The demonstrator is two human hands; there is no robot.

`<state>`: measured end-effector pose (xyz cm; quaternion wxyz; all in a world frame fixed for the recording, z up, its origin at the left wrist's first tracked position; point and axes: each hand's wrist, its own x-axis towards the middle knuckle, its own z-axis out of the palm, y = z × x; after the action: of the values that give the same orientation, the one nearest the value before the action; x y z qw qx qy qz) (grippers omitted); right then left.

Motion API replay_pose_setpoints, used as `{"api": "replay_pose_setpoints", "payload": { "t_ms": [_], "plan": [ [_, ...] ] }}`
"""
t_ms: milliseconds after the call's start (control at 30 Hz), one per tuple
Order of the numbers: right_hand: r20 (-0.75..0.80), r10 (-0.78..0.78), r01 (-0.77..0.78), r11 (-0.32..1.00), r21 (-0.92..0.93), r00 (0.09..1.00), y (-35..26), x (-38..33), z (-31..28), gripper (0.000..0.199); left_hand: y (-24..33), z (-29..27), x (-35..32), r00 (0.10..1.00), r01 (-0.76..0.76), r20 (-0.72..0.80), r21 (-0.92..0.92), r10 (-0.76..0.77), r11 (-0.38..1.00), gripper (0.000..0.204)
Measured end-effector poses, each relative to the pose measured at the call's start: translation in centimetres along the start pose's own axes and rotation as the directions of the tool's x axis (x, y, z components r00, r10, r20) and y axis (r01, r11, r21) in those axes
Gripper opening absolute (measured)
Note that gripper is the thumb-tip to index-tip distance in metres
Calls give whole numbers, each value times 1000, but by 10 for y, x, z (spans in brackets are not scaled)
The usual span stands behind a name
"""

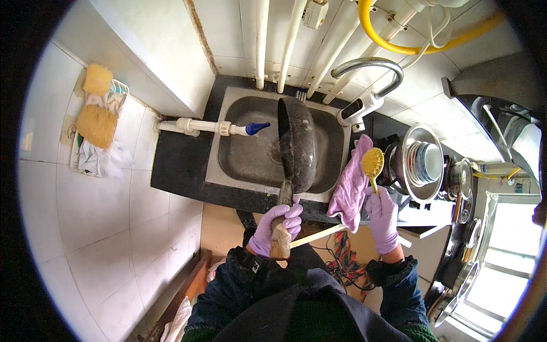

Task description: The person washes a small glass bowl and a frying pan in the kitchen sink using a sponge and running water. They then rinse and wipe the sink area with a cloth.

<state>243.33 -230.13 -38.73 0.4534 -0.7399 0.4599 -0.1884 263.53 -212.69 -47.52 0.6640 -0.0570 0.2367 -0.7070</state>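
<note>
My left hand [268,228], in a lilac rubber glove, is closed round the wooden handle of a dark wok [307,154]. The wok stands tipped on its side over the metal sink [214,162], its open face turned left and its rounded underside right. Also gloved, my right hand [384,219] grips a dish brush [373,163] by its handle, with the yellow round bristle head pointing up. Brush and wok are apart. Between the brush and the sink, a pink cloth [348,191] hangs over the counter's front edge.
A curved metal faucet [371,61] rises behind the sink. From the left, a white pipe tap [208,126] with a blue lever reaches over the basin. To the right stands a metal basin [411,181] holding stacked bowls [426,162]. Sponges [96,125] hang in a wall rack.
</note>
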Motion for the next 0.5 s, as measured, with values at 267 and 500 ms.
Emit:
{"api": "replay_pose_setpoints", "payload": {
  "t_ms": [267,500],
  "plan": [
    [49,-8,5,998,68,999,18,17,3,23,3,-45,-3,952,-66,-175,682,251,728,37],
    [45,-153,158,977,-142,987,32,11,14,18,13,-75,12,843,-20,-128,963,523,268,51]
  ]
}}
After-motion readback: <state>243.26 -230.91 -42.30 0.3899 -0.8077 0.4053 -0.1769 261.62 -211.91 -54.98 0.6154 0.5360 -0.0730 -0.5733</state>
